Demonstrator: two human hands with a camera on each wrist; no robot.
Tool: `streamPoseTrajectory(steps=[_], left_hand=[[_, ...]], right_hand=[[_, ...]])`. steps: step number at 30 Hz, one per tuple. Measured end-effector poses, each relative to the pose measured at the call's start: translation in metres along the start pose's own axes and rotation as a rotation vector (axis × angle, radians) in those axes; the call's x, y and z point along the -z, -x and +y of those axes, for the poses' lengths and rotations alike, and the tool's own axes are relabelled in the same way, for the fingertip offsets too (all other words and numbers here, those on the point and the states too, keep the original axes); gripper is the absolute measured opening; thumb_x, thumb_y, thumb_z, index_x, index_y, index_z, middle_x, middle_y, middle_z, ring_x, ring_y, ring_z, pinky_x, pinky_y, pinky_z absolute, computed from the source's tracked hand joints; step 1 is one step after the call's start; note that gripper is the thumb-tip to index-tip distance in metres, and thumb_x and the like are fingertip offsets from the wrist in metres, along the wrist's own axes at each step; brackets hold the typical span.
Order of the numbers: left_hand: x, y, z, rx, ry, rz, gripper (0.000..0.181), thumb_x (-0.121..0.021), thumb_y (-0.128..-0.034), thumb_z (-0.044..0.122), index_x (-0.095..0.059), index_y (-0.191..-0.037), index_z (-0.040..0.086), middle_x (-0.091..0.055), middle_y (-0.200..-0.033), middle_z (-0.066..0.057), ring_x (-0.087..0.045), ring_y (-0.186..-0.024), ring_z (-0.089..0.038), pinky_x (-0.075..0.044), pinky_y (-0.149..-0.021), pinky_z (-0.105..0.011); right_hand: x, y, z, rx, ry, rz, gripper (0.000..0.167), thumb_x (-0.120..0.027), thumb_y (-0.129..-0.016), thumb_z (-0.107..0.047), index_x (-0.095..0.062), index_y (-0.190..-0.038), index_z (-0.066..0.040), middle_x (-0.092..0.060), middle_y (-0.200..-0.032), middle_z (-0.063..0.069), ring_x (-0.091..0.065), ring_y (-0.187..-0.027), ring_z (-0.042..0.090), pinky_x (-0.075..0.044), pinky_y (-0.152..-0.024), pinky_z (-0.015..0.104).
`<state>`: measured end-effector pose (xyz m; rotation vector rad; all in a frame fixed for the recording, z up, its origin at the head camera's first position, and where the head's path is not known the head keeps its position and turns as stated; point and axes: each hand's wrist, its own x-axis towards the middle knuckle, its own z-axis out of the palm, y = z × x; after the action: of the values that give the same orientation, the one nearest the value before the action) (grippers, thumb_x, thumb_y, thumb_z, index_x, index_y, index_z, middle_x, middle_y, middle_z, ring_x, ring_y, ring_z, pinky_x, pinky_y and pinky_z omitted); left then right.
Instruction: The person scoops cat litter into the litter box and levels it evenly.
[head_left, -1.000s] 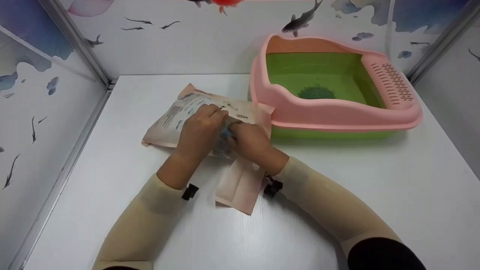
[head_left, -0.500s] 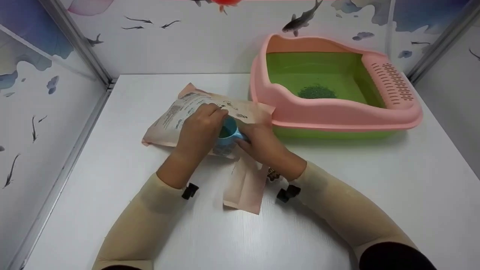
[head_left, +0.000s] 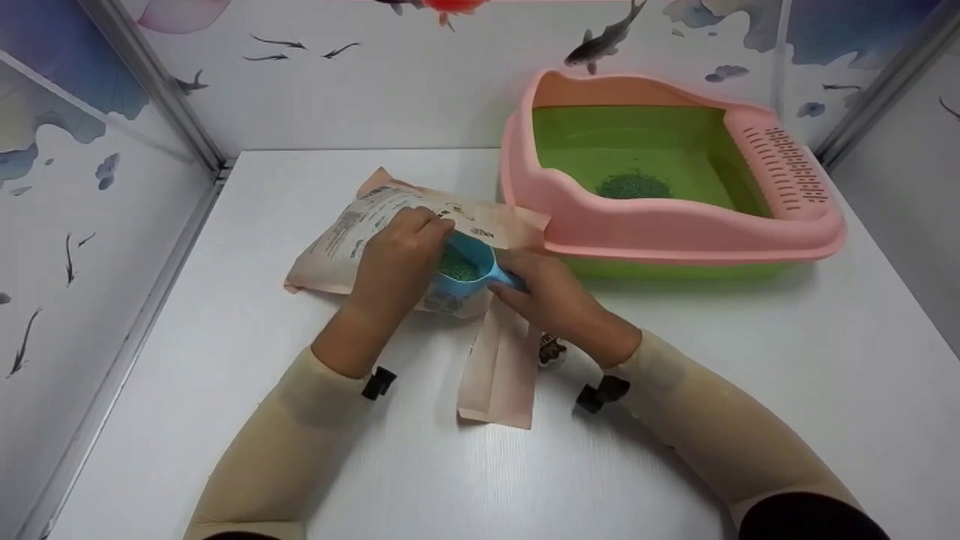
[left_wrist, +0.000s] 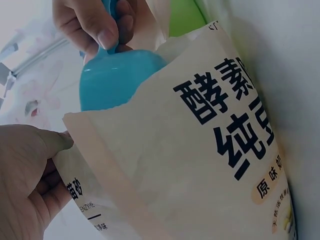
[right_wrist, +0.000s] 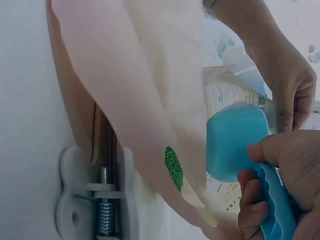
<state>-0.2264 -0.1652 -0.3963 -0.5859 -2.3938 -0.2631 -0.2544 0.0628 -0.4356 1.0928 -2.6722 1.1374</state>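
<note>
My right hand (head_left: 559, 296) grips the handle of a blue scoop (head_left: 469, 283), its fingers curled round it in the right wrist view. Green pellets (head_left: 457, 264) lie in the scoop's bowl. That bowl is at the mouth of a paper cat litter bag (head_left: 337, 240), partly inside it. With thumb and fingers my left hand (head_left: 401, 259) pinches the edge of the bag's mouth. In the left wrist view the scoop (left_wrist: 115, 80) shows above the bag's cut rim, its inside hidden. The bag lies on its side on the table.
Behind and right of the bag stands a pink-rimmed green litter box (head_left: 675, 232) with a small heap of green pellets (head_left: 634, 185). A pink paper strip (head_left: 496, 375) lies in front of the bag. Beside the strip is a spring clip (head_left: 551, 350). Printed panels enclose the white table (head_left: 420, 480).
My right hand has drawn the scoop out of the bag's mouth, rightward, so its pellets now show. The paper strip has shifted slightly right. My left hand has stayed on the bag.
</note>
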Motion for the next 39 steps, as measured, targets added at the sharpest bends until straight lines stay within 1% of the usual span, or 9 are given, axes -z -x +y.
streamPoseTrajectory(steps=[2, 4, 9, 11, 14, 21, 29, 35, 39], left_hand=[[0.0, 0.0, 0.0, 0.003, 0.003, 0.005, 0.022, -0.07, -0.0963, 0.0, -0.075, -0.118, 0.0, -0.073, -0.106, -0.013, -0.072, -0.102, -0.024, -0.064, -0.091, -0.034], [0.0, 0.0, -0.001, 0.004, 0.0, 0.014, 0.021, -0.07, -0.0968, 0.001, -0.075, -0.118, 0.0, -0.074, -0.105, -0.012, -0.072, -0.1, -0.024, -0.064, -0.091, -0.034], [0.001, 0.0, -0.002, 0.003, 0.003, 0.032, 0.02, -0.07, -0.0971, 0.001, -0.075, -0.116, 0.0, -0.073, -0.102, -0.012, -0.071, -0.097, -0.023, -0.064, -0.089, -0.033], [0.001, -0.001, -0.002, 0.004, 0.007, 0.038, 0.019, -0.069, -0.0972, 0.0, -0.076, -0.115, 0.0, -0.073, -0.102, -0.011, -0.071, -0.097, -0.023, -0.065, -0.088, -0.032], [0.0, -0.002, -0.001, 0.002, 0.007, 0.044, 0.018, -0.068, -0.0975, -0.001, -0.076, -0.113, 0.0, -0.073, -0.1, -0.011, -0.071, -0.097, -0.022, -0.065, -0.087, -0.031], [-0.001, -0.002, -0.001, 0.003, 0.015, 0.052, 0.016, -0.067, -0.0992, 0.003, -0.076, -0.112, 0.0, -0.073, -0.099, -0.011, -0.072, -0.096, -0.022, -0.065, -0.086, -0.03], [0.0, 0.0, -0.001, 0.003, 0.015, 0.054, 0.017, -0.065, -0.0995, -0.001, -0.076, -0.113, -0.002, -0.073, -0.1, -0.013, -0.071, -0.096, -0.024, -0.065, -0.086, -0.032], [-0.001, -0.001, -0.002, -0.006, -0.002, 0.063, 0.017, -0.066, -0.0994, 0.001, -0.076, -0.113, 0.0, -0.073, -0.099, -0.011, -0.071, -0.095, -0.023, -0.065, -0.085, -0.031], [-0.001, -0.001, -0.001, -0.005, 0.004, 0.066, 0.016, -0.066, -0.0998, 0.003, -0.076, -0.112, 0.0, -0.073, -0.098, -0.011, -0.071, -0.094, -0.023, -0.065, -0.084, -0.031]], right_hand=[[0.002, 0.002, 0.001, 0.006, -0.005, 0.004, 0.027, -0.069, -0.101, -0.019, -0.074, -0.127, -0.011, -0.075, -0.123, 0.005, -0.066, -0.109, 0.018, -0.058, -0.096, 0.04], [0.003, 0.004, 0.003, 0.017, -0.01, 0.01, 0.026, -0.069, -0.101, -0.019, -0.074, -0.125, -0.011, -0.075, -0.118, 0.004, -0.065, -0.104, 0.017, -0.058, -0.092, 0.038], [0.004, 0.012, 0.008, 0.026, -0.03, 0.02, 0.019, -0.071, -0.1, -0.02, -0.076, -0.116, -0.011, -0.07, -0.096, 0.001, -0.058, -0.085, 0.014, -0.053, -0.074, 0.029], [0.005, 0.015, 0.009, 0.028, -0.042, 0.021, 0.019, -0.071, -0.1, -0.02, -0.076, -0.115, -0.011, -0.068, -0.092, 0.001, -0.056, -0.082, 0.014, -0.05, -0.07, 0.027], [0.007, 0.018, 0.01, 0.031, -0.066, 0.023, 0.021, -0.072, -0.099, -0.02, -0.075, -0.118, -0.01, -0.069, -0.093, 0.001, -0.057, -0.082, 0.013, -0.051, -0.071, 0.027], [0.016, 0.019, 0.009, 0.022, -0.066, 0.01, 0.011, -0.073, -0.098, -0.018, -0.077, -0.106, -0.012, -0.061, -0.081, 0.0, -0.052, -0.079, 0.014, -0.046, -0.067, 0.026], [0.03, 0.02, 0.005, -0.007, -0.039, -0.01, 0.009, -0.073, -0.098, -0.021, -0.078, -0.1, -0.013, -0.065, -0.08, -0.004, -0.053, -0.074, 0.011, -0.046, -0.065, 0.024], [0.037, 0.024, 0.005, -0.005, -0.029, -0.019, 0.006, -0.073, -0.097, -0.017, -0.076, -0.095, -0.013, -0.06, -0.077, -0.005, -0.052, -0.073, 0.012, -0.045, -0.064, 0.024], [0.041, 0.028, 0.007, 0.011, -0.04, -0.014, 0.007, -0.073, -0.098, -0.019, -0.074, -0.091, -0.015, -0.057, -0.075, -0.006, -0.051, -0.072, 0.012, -0.044, -0.063, 0.024]])
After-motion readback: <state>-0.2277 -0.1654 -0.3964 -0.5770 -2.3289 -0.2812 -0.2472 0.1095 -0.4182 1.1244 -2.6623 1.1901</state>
